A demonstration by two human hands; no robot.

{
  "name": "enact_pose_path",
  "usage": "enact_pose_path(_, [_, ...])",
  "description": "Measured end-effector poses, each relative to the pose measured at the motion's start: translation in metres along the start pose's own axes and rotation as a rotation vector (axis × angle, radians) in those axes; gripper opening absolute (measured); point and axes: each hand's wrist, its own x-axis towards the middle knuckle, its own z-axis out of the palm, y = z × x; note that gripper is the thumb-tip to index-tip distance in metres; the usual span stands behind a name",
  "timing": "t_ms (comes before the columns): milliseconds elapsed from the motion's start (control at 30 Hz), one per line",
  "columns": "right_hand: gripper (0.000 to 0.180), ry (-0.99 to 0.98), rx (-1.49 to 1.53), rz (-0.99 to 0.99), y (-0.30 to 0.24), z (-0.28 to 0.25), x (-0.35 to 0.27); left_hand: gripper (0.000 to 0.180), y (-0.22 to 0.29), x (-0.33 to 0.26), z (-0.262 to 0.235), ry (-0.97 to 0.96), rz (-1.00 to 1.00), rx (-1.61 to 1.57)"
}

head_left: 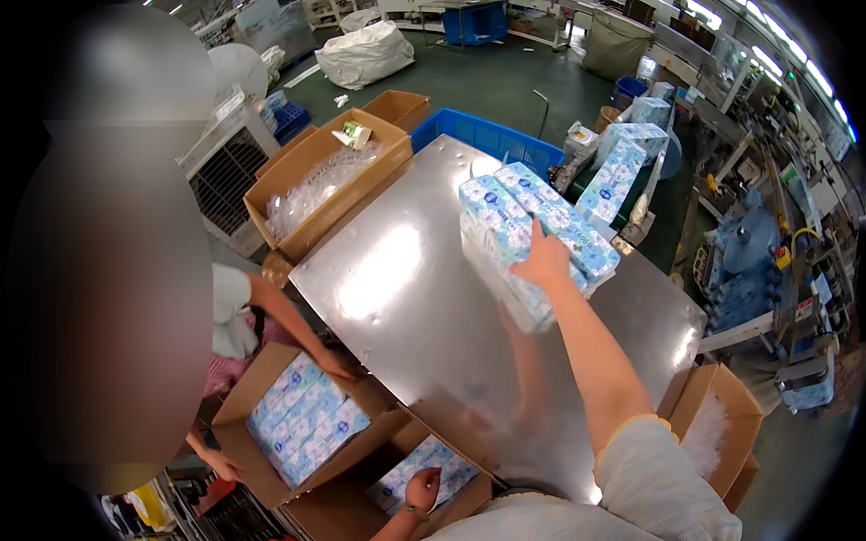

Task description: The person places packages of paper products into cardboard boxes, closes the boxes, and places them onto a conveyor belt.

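Note:
Two rows of blue-and-white floral tissue packs (514, 221) lie side by side on the steel table. My right hand (547, 261) rests over their near part, index finger stretched along the tops and thumb spread to the left, gripping them from above. At the bottom, my left hand (422, 490) is curled closed just above more tissue packs (451, 467) in an open carton (347, 514); nothing shows in its fingers. Beside it, another person's hands (336, 364) hold a carton (236, 460) filled with matching packs (302, 419).
The shiny steel table (433, 334) has a blue crate (492, 137) behind its far edge. A carton of clear plastic (320, 185) stands far left, another carton (722, 433) at right. Beyond the table, more tissue packs (613, 180) sit on a conveyor beside machinery (758, 252).

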Motion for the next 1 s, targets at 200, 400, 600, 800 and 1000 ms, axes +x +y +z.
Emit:
enact_pose_path(200, [0.112, -0.417, 0.059, -0.500, 0.009, -0.028, -0.116, 0.038, 0.207, 0.023, -0.092, 0.470, 0.705, 0.276])
enact_pose_path(400, [0.107, -0.467, 0.250, -0.829, 0.005, -0.046, -0.118, 0.084, 0.288, 0.103, -0.067, 0.059, 0.821, 0.833])
enact_pose_path(600, [0.115, -0.077, 0.142, 0.144, 0.002, -0.023, -0.021, 0.070, 0.304, 0.083, -0.089, 0.086, 0.852, 0.830])
enact_pose_path(800, [0.113, -0.171, 0.077, -0.184, 0.039, -0.026, -0.136, 0.067, 0.285, -0.042, -0.205, 0.523, 0.779, 0.699])
enact_pose_path(1000, [0.125, -0.241, -0.311, -0.179, 0.010, -0.064, -0.282, 0.076, 0.130, -0.167, -0.201, 0.489, 0.104, -0.568])
